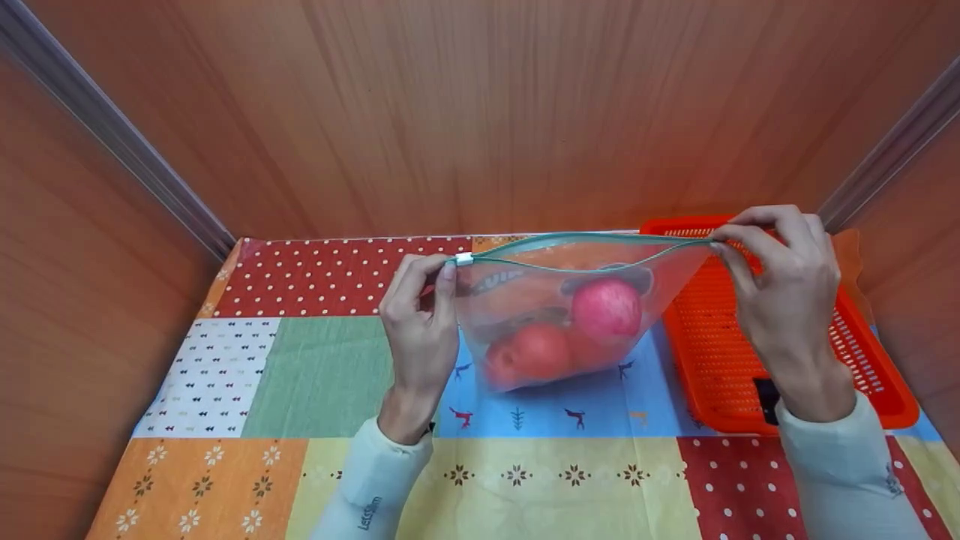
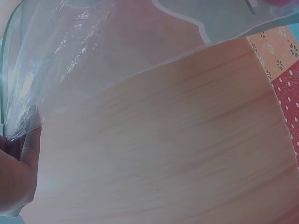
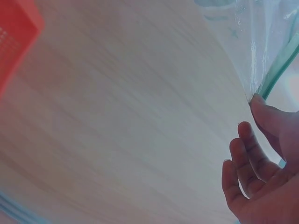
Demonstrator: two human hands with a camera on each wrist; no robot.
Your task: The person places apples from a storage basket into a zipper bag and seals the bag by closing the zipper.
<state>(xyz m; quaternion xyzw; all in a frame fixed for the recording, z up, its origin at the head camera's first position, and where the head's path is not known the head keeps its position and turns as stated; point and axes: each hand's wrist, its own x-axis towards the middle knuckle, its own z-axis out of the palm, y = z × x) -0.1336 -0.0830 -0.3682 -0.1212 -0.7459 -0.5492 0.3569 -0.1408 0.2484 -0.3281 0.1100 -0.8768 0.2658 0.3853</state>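
A clear zip bag (image 1: 555, 300) with a green zip edge hangs between the two hands, its mouth partly parted. Inside lie a pink round fruit (image 1: 606, 309) and red-orange round fruits (image 1: 529, 354), blurred by the plastic. At the bag's left top corner, beside the white slider (image 1: 464, 259), my left hand (image 1: 421, 322) pinches the edge between thumb and fingers. My right hand (image 1: 791, 277) pinches the right top corner, its other fingers loosely bent in the right wrist view. The left wrist view shows the bag's plastic (image 2: 93, 46) stretching away from the left fingers.
An orange-red plastic basket (image 1: 712, 352) stands on the right, partly behind the right hand and forearm. A patchwork-print cloth (image 1: 322, 375) covers the table. Wooden panels (image 1: 480, 112) rise at the back and both sides.
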